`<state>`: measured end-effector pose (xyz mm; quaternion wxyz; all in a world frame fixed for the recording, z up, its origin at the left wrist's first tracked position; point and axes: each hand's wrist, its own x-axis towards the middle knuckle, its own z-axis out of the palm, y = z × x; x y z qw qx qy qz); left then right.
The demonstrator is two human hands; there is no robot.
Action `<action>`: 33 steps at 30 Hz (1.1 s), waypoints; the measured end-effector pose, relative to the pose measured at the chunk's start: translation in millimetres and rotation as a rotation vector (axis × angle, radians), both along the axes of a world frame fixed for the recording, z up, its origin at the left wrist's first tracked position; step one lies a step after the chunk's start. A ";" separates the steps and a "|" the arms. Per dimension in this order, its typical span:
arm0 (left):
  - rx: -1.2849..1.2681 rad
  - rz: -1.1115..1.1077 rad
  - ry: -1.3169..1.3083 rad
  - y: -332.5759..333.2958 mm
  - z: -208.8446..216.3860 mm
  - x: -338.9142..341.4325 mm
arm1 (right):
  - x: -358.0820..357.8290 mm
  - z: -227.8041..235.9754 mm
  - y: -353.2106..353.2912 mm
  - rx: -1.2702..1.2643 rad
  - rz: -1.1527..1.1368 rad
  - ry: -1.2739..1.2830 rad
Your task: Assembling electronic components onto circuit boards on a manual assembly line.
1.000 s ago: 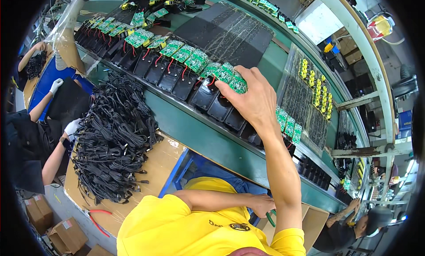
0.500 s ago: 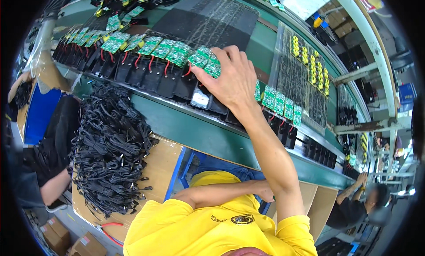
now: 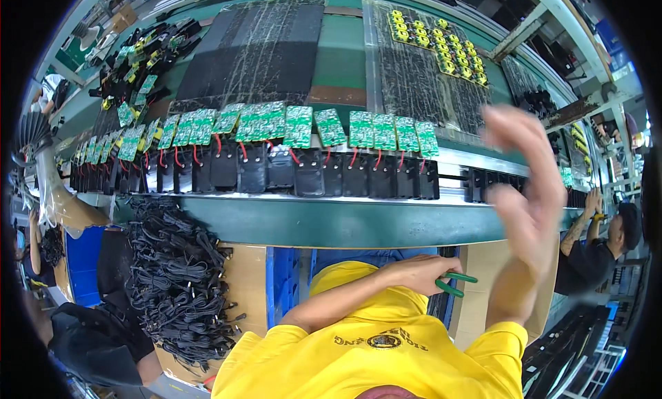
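Observation:
My left hand (image 3: 422,273) is in front of my body below the bench, fingers closed on green-handled pliers (image 3: 452,287); the jaws are hidden. My right hand (image 3: 527,185) is raised over the right part of the bench, blurred, with thumb and fingers curved apart and nothing between them. To its left runs a row of black plastic cases (image 3: 309,175) along the bench's front rail. Green circuit boards (image 3: 298,126) lean behind the cases, joined to them by short red wires. Nearest to my right hand is a run of black cases (image 3: 476,185) without boards.
A heap of black coiled cables (image 3: 176,282) lies on cardboard to my left. Dark mats (image 3: 255,54) cover the bench, one bearing yellow components (image 3: 455,57) in rows. Loose boards and parts (image 3: 138,68) are piled far left. A co-worker (image 3: 600,240) stands at right.
My right hand has left the circuit boards and swung right. The view has turned, levelling the row of cases. My left hand and the pliers now show more fully.

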<state>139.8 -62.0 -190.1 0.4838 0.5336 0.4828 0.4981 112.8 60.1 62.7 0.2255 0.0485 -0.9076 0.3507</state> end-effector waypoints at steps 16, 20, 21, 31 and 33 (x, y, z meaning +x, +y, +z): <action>0.326 0.397 0.814 82.6 135.6 -16.4 | 245.3 -127.7 113.1 -1.028 -0.551 0.467; 0.200 0.642 1.197 46.5 121.5 -89.0 | 269.9 -123.2 206.2 -0.875 -0.768 0.319; 0.070 0.635 1.237 38.9 117.7 -101.2 | 273.3 -120.2 232.9 -0.872 -0.861 0.229; -0.071 0.703 1.323 13.0 96.6 -117.9 | 248.6 -175.8 537.3 0.142 -1.496 -0.168; -0.038 0.721 1.239 29.3 116.6 -110.2 | 275.5 -173.5 570.9 0.147 -1.314 -0.199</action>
